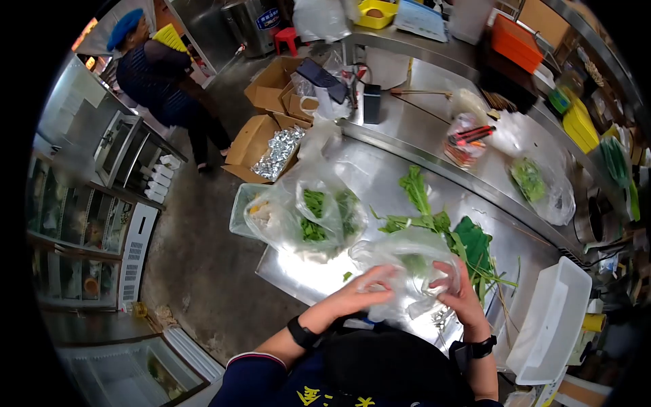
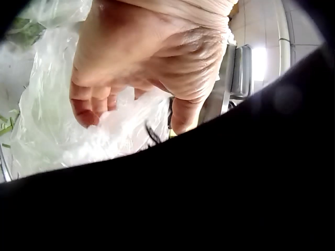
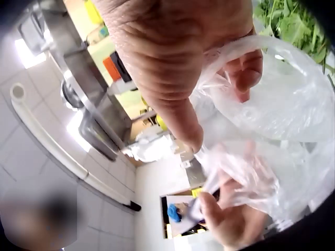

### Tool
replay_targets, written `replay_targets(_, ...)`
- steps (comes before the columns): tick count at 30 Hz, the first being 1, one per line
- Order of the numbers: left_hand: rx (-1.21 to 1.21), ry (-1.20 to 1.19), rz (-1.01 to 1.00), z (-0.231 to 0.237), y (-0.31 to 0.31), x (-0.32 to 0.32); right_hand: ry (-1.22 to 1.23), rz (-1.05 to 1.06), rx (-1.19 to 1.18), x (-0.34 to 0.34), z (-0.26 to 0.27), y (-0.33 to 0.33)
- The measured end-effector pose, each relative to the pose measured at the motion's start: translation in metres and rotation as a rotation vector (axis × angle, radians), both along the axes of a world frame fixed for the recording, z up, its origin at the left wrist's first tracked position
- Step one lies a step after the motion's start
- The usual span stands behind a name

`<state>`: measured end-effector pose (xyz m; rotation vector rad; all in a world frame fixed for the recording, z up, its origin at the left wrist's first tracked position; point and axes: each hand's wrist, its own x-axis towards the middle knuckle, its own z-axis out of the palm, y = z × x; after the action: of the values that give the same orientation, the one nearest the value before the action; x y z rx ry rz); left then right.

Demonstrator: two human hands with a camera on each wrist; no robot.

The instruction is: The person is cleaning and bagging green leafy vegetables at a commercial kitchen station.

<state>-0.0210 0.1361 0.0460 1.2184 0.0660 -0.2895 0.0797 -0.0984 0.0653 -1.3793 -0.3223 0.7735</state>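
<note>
Left hand (image 1: 359, 292) and right hand (image 1: 466, 298) apart, both at 1 clear plastic bag (image 1: 385, 254), near edge of steel table (image 1: 288, 271).

Left: fingers relaxed against the film, thumb apart. Right: fingers curl round the bag's rim. Loose greens (image 1: 472, 237) lie just beside it, toward the far edge; 1 filled bag (image 1: 315, 216) sits by the left edge, 1 white bin (image 1: 550, 319) by the right.

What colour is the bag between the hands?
The bag is translucent, faintly whitish; the right wrist view shows it best.
</note>
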Motion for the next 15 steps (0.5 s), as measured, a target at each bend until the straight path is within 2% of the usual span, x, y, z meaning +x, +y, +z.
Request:
replay_targets(1, -0.016, 0.005, -0.003, 0.004, 0.013, 0.006, -0.024, 0.042, -0.114, -0.004, 0.011, 0.027)
replay_targets(3, 0.218, -0.238, -0.359, 0.012, 0.038, 0.027, -0.298, 0.07, -0.237, -0.011, -0.007, 0.07)
replay_targets(4, 0.345, -0.358, -0.455, 0.015, 0.05, 0.033, -0.381, 0.049, -0.268, -0.016, -0.013, 0.093)
replay_targets(5, 0.424, -0.442, -0.406, 0.019, 0.066, 0.034, -0.456, 0.004, -0.397, -0.015, -0.009, 0.11)
replay_targets(7, 0.494, -0.512, -0.351, 0.033, 0.099, 0.031, -0.408, -0.032, -0.423, -0.007, -0.02, 0.129)
replay_targets(9, 0.817, -0.446, -0.21, 0.048, 0.138, 0.025, -0.316, -0.156, -0.393, 0.011, -0.029, 0.134)
replay_targets(10, 0.794, -0.466, -0.101, 0.047, 0.162, 0.019, -0.252, -0.339, -0.334, 0.02, -0.016, 0.148)
replay_targets(11, 0.678, -0.442, 0.043, 0.048, 0.185, 0.012, -0.275, -0.437, -0.386, 0.034, -0.004, 0.156)
replay_targets(12, 0.466, -0.277, 0.214, 0.053, 0.204, 0.002, -0.362, -0.535, -0.24, 0.05, -0.001, 0.166)
replay_targets(13, 0.381, -0.213, 0.445, 0.041, 0.222, -0.008, -0.415, -0.562, -0.188, 0.066, 0.003, 0.175)
replay_targets(15, 0.238, -0.037, 0.806, 0.015, 0.252, -0.01, -0.422, -0.577, -0.233, 0.099, 0.003, 0.197)
